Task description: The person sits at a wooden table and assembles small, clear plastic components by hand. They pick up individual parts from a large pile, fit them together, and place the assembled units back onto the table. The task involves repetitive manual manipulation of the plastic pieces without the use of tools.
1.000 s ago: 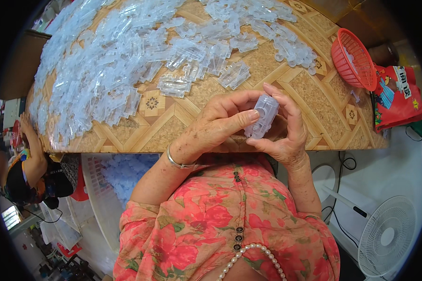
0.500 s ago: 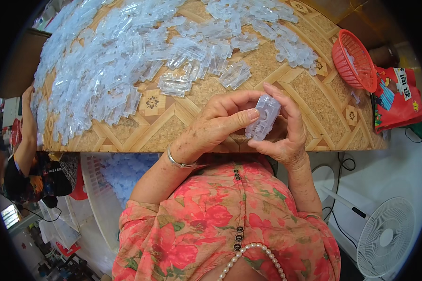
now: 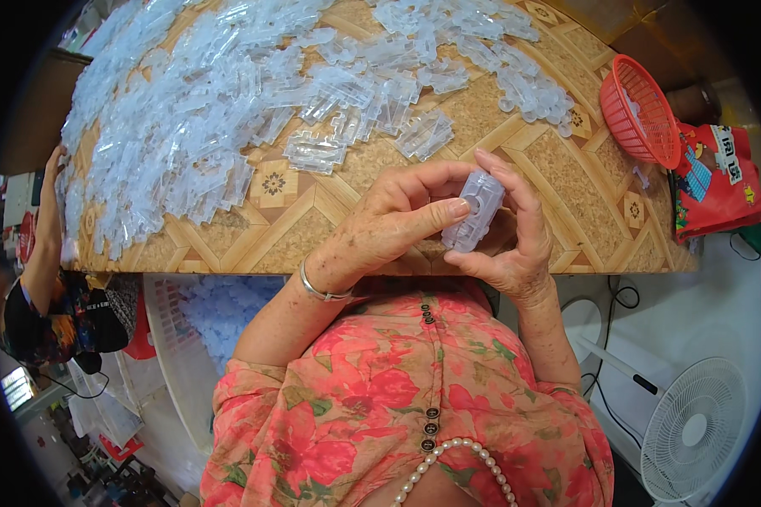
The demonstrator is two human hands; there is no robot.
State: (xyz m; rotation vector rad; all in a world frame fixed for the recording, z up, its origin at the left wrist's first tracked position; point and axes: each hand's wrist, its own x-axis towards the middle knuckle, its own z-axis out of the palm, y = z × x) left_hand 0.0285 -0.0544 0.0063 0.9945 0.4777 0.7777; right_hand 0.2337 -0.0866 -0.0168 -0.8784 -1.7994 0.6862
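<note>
Left hand (image 3: 391,216) and right hand (image 3: 522,230) together grasp a clear plastic casing (image 3: 479,216) above the near edge of a parquet-patterned table (image 3: 566,182). Loose transparent plastic pieces (image 3: 186,110) cover its left and far parts; a red slotted basket (image 3: 654,106) stands far right, a white fan (image 3: 693,431) near right. Fingers hide the casing's underside. Since the first frame, a co-worker's arm (image 3: 47,232) at left has reached farther along the table.

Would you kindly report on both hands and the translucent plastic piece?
Left hand and right hand gripping translucent, block-shaped plastic piece. Piece tilted; brown patterned table behind it. Pale translucent plastic parts piled beyond, none blocking hands.
</note>
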